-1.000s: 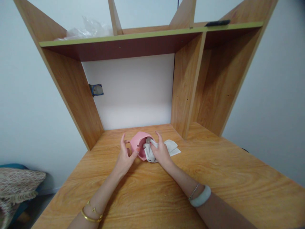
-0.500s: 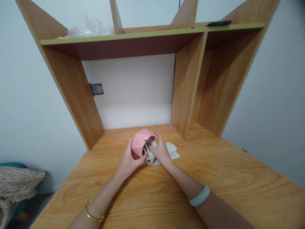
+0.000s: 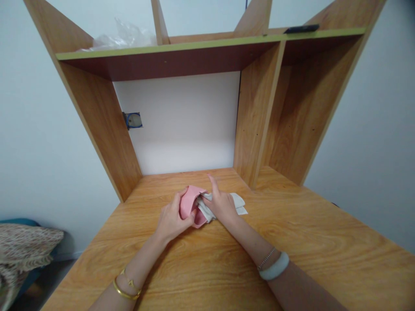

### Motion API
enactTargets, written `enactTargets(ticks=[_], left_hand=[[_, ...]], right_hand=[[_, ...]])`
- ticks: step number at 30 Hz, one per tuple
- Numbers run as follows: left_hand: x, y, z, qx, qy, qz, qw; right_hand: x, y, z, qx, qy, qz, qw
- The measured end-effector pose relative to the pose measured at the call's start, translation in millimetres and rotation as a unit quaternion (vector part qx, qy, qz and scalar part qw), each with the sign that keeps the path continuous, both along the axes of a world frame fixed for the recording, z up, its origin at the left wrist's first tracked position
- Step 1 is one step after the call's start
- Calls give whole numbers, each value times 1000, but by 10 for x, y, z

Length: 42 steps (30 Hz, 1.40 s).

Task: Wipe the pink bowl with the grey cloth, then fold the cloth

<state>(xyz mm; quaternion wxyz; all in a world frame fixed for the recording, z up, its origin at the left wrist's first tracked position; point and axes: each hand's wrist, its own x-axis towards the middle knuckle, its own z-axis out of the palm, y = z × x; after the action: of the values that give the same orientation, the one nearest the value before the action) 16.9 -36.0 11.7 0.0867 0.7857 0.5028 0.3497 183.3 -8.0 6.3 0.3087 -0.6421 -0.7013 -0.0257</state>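
A pink faceted cup (image 3: 189, 203) lies on its side on the wooden desk (image 3: 292, 242), its mouth turned to the right. My left hand (image 3: 170, 220) wraps round the cup and grips it. A whitish cloth (image 3: 223, 204) lies beside it, with one end pushed into the cup's mouth. My right hand (image 3: 221, 204) presses that cloth into the cup, fingers bunched on it and the index finger raised.
The desk has a wooden hutch: a shelf (image 3: 207, 45) above with a clear plastic bag (image 3: 123, 36) at the left and a dark flat object (image 3: 301, 29) at the right. A side compartment (image 3: 292, 116) opens at the right. A patterned fabric (image 3: 22, 246) lies low left.
My left hand went from open beside the cup to gripping it. The cup tipped up, then came back down onto its side. My right hand kept the cloth in the cup's mouth.
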Motion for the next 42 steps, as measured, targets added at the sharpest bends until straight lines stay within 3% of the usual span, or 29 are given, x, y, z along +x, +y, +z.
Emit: enactTargets(ticks=[8, 14, 22, 28, 32, 37, 42], left_hand=[[-6, -8, 29, -9, 15, -39, 999], [-8, 32, 5, -19, -13, 30, 999], [68, 125, -160, -40, -175, -29, 983], [176, 112, -236, -65, -245, -84, 964], [120, 138, -191, -31, -262, -69, 962], [58, 94, -93, 7, -151, -3, 988], [65, 33, -18, 17, -66, 52, 996]], right_hand=[[14, -16, -32, -12, -9, 72, 997], [30, 71, -149, -19, 114, 84, 990], [-28, 176, -231, 21, 397, 105, 912], [-69, 251, -291, 12, 468, 162, 869], [-84, 244, -305, -10, 424, 135, 895], [-66, 171, -195, -20, 328, 71, 942], [-21, 146, -108, -33, 233, 20, 972]])
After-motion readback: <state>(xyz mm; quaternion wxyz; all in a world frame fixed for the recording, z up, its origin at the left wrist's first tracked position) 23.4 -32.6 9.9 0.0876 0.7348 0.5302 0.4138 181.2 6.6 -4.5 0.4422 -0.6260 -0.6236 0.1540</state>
